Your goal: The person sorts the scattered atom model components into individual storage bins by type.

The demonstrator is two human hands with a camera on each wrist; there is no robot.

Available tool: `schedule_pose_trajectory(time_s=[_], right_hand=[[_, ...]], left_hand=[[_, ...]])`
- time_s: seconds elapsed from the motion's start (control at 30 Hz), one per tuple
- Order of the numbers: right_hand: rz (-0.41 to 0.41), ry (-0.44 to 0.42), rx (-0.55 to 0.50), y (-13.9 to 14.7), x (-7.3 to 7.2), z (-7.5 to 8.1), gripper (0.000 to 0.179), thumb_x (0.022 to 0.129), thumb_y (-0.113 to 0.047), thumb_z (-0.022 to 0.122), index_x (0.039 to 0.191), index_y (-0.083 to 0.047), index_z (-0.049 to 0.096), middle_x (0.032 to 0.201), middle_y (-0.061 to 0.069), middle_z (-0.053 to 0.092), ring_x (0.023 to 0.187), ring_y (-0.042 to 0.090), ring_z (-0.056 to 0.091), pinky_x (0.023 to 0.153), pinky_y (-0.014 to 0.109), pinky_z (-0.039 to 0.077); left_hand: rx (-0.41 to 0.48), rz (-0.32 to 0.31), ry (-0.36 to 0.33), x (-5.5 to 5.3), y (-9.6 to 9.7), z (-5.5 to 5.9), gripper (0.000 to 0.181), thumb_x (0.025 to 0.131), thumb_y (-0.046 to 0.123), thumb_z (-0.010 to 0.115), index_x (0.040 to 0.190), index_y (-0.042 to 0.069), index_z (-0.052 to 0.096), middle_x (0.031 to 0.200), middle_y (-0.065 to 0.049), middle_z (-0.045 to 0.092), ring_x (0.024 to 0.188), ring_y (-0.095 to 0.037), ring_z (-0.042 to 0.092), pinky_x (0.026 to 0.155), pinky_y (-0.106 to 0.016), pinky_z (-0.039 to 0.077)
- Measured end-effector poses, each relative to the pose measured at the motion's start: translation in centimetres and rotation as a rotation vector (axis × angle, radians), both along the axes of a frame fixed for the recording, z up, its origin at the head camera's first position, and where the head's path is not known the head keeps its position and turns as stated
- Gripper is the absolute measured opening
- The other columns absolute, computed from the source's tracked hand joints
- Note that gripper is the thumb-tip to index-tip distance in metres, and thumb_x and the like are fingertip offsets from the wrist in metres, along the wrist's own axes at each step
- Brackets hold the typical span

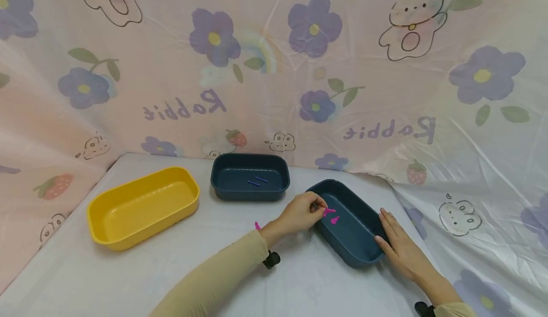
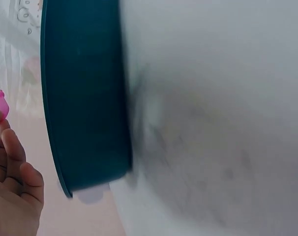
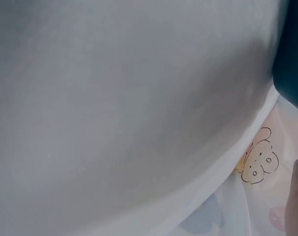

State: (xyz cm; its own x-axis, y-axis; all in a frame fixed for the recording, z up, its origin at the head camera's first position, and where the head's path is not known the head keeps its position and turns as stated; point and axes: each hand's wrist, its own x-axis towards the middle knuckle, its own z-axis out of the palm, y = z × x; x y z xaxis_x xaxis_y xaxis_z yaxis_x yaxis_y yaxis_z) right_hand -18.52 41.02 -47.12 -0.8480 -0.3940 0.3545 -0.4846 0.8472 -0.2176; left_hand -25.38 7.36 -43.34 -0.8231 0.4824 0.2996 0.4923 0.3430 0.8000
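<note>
My left hand [image 1: 301,212] pinches a small pink teardrop-shaped piece [image 2: 2,105] between thumb and fingertips, over the left rim of the right-hand dark blue tray [image 1: 355,255]. Inside that tray lies another small pink piece [image 1: 335,220], just below the fingertips. My right hand [image 1: 400,248] rests against the tray's right side, its fingers straight along the rim. In the right wrist view only a bit of this hand [image 3: 297,196] shows at the edge. Beyond my left wrist a further pink piece [image 1: 257,225] peeks out, partly hidden by the arm.
A second dark blue tray [image 1: 250,196] stands at the back middle with two thin purple-blue sticks [image 1: 258,181] in it. To the left is a yellow tray [image 1: 141,231]. Patterned cloth [image 1: 265,89] hangs behind the white table [image 1: 107,279].
</note>
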Motion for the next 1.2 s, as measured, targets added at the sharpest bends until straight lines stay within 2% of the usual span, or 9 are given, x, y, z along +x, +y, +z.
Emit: schedule_pose_trajectory(time_s=[0.17,0.43,0.63,0.8,0.97,1.2], right_hand=[[0.001,0.000,0.003,0.1,0.0,-0.1,0.068,0.107,-0.022,0.058,0.159,0.009,0.028,0.169,0.022,0.025,0.161,0.022,0.007,0.119,0.008,-0.005],[0.001,0.009,-0.003,0.2,-0.2,-0.2,0.068,0.106,-0.022,0.059,0.159,0.009,0.029,0.171,0.016,0.022,0.160,0.018,0.006,0.119,0.008,-0.004],[-0.003,0.000,-0.009,0.0,-0.1,-0.2,0.067,0.106,-0.022,0.059,0.159,0.008,0.030,0.171,0.016,0.023,0.160,0.016,0.006,0.118,0.008,-0.004],[-0.011,-0.004,-0.004,0.1,-0.1,-0.1,0.068,0.107,-0.023,0.058,0.160,0.007,0.030,0.169,0.022,0.027,0.160,0.010,0.003,0.118,0.007,-0.004],[-0.016,-0.005,0.001,0.1,0.0,-0.1,0.067,0.107,-0.023,0.058,0.159,0.008,0.030,0.167,0.025,0.029,0.160,0.014,0.005,0.118,0.007,-0.005],[-0.019,-0.012,0.000,0.0,-0.1,-0.1,0.067,0.107,-0.023,0.058,0.160,0.007,0.029,0.171,0.018,0.024,0.161,0.021,0.008,0.118,0.007,-0.005]], left_hand=[[-0.047,-0.014,0.037,-0.1,2.2,-0.1,0.008,0.100,0.016,0.070,0.105,0.013,0.075,0.093,0.008,0.062,0.072,0.000,0.050,0.061,-0.013,0.045],[-0.109,-0.028,0.047,-0.1,5.0,-0.3,0.007,0.100,0.017,0.069,0.103,0.017,0.075,0.094,0.012,0.063,0.071,0.003,0.051,0.061,-0.012,0.044],[-0.175,0.032,0.057,-0.3,6.7,-0.7,0.006,0.100,0.021,0.070,0.101,0.021,0.077,0.094,0.014,0.064,0.081,0.003,0.054,0.067,-0.013,0.045],[-0.226,0.095,0.054,-0.6,7.8,-0.7,0.006,0.099,0.026,0.072,0.100,0.025,0.077,0.095,0.017,0.064,0.086,0.003,0.057,0.071,-0.016,0.047],[-0.265,0.143,0.019,-0.7,8.7,-0.3,0.007,0.100,0.029,0.072,0.102,0.027,0.078,0.097,0.017,0.064,0.088,0.002,0.058,0.071,-0.018,0.048],[-0.270,0.171,-0.021,-1.0,9.1,-0.2,0.006,0.100,0.030,0.073,0.103,0.029,0.078,0.101,0.017,0.064,0.095,0.000,0.059,0.078,-0.022,0.050]])
